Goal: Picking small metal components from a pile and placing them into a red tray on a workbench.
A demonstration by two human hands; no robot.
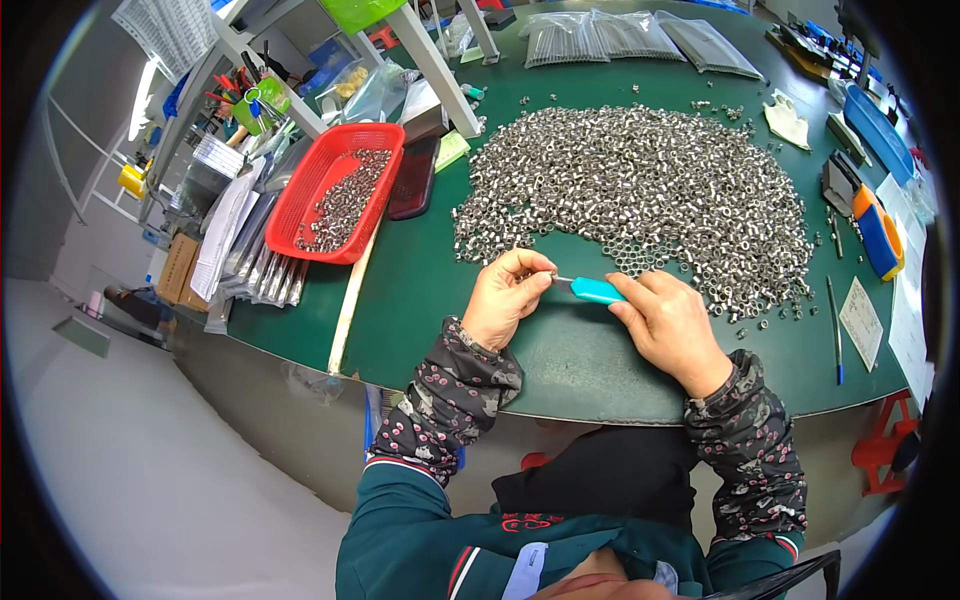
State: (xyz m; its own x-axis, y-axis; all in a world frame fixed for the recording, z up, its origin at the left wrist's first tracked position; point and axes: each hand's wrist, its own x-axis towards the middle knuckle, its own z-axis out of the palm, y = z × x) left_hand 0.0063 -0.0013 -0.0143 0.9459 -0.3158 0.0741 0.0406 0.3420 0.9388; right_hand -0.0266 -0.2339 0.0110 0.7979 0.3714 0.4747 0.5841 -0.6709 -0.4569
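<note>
1. Green desk [600,385], grey floor [200,430] beyond its left side; red stool [878,455] below its near right corner.
2. Pile of small metal rings [640,190] covers the middle, spread toward the far edge; strays around it. Some rings at its near side lie flat, holes up.
3. Left hand [505,302]: over the desk, near side of pile. Thumb and index fingertips pinched together, no clear gap, on a small part [555,274], mostly hidden.
4. Right hand [668,325]: thumb and index closed around the teal handle of a tool [598,290], other fingers curled. Tool points left, thin metal tip at the left fingertips; can't tell if it is inside the part.
5. Red basket [290,205], at the left edge, tilted in view, more rings inside. Dark tray [415,182] just beside it, toward the pile.
6. Clear bags [600,38] along the far edge.
7. Right edge: blue tray [880,135], orange-and-blue thing [878,235]; pen [835,335] and card [860,315] toward the near right corner.
</note>
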